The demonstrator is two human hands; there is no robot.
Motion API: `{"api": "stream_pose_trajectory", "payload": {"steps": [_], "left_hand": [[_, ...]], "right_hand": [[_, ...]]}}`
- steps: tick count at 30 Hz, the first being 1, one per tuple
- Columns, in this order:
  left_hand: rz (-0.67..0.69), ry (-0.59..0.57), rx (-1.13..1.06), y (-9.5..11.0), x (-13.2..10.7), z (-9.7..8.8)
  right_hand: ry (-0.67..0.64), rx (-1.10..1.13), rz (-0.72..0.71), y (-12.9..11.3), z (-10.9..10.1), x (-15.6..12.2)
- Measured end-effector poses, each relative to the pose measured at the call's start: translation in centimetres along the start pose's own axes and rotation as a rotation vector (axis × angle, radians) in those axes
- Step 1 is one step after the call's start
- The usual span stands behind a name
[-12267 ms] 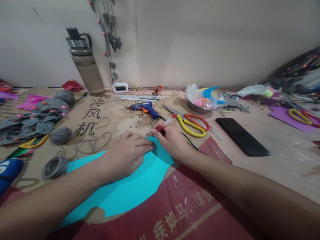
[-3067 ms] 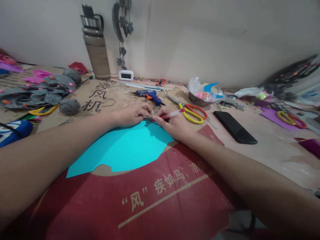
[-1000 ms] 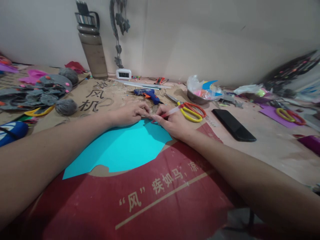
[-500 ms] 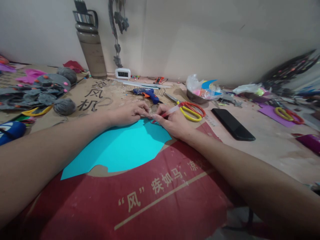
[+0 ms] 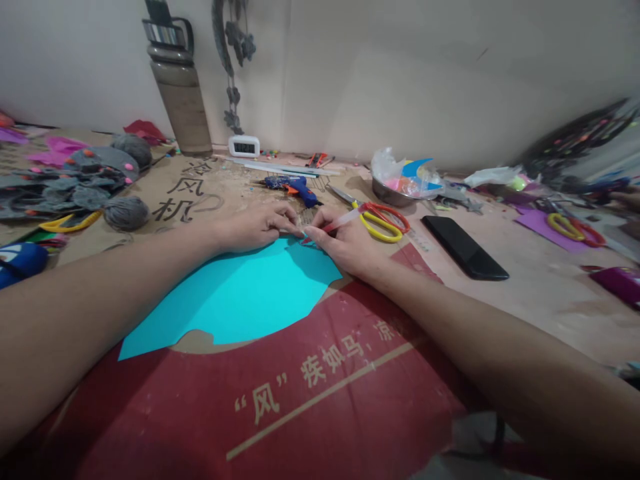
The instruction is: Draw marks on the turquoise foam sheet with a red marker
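Observation:
A sheet of turquoise paper [image 5: 240,293] with a curved, notched near edge lies on the red printed cardboard [image 5: 320,400]. My left hand [image 5: 263,225] presses on its far edge with bent fingers, the thumb and fingertips close to my right fingertips. My right hand [image 5: 345,243] is closed around a slim, pen-like tool [image 5: 346,219] with a pale translucent end and a red lower part. Its tip points down at the paper's far edge; whether it is a pen or a craft knife I cannot tell. Small marks or cuts show by the tip.
Beyond my hands lie a blue glue gun [image 5: 295,188] and red-yellow scissors [image 5: 383,221]. A metal bowl [image 5: 400,195], a black phone [image 5: 465,247] and more scissors [image 5: 575,230] are to the right. A water bottle [image 5: 180,100], a clock [image 5: 244,146] and grey yarn [image 5: 127,213] are further left.
The tool's red tip has shifted slightly at the paper's far edge. Both hands keep nearly the same place, and the whole view has slid a little to the left.

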State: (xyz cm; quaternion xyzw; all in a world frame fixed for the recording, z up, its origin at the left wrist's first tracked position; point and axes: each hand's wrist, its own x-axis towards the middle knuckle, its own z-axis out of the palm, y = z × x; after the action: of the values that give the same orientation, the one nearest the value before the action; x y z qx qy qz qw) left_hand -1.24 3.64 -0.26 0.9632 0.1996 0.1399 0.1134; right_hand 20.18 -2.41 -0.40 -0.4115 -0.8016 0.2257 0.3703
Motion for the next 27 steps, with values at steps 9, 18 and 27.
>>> {"api": "stream_pose_trajectory", "payload": {"steps": [9,18,27], "left_hand": [[0.002,0.000,0.025,0.37,-0.02,-0.22],[0.008,0.002,0.034,-0.18,-0.03,0.09],[0.002,-0.003,0.020,-0.09,-0.01,0.07]], "right_hand": [[0.011,0.028,0.015,0.13,0.35,0.16],[-0.009,0.032,0.004,0.00,0.28,0.22],[-0.022,0.016,-0.010,-0.27,-0.01,0.20]]}}
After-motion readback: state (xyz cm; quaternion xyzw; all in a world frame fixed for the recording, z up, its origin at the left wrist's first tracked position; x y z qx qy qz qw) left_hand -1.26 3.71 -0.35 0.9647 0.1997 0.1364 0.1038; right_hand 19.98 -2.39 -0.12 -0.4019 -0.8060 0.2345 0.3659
